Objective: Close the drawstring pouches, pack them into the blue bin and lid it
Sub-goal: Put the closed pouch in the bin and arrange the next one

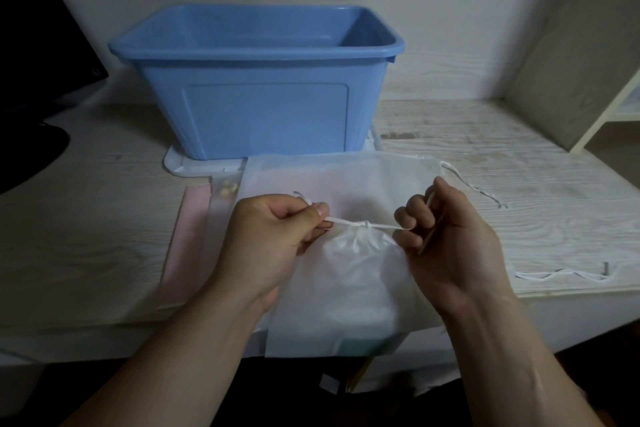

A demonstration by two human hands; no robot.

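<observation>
While the pale wooden worktop [502, 156] carries the open blue plastic bin [263, 114], seemingly unpacked, atop a white lid [194, 163], a flat white pouch [346, 177] waits unclosed. Up front the frosted drawstring pouch [349, 274] is nearly cinched, left hand [273, 236] and right hand [446, 239] each pinching its white cord [363, 224].

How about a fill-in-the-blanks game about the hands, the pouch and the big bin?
1. The left hand and the right hand each pinch one end of a white ___.
2. The pouch between them has its mouth gathered ___.
3. The bin behind the pouch is coloured ___.

Missing words: drawstring, shut, blue.
</observation>
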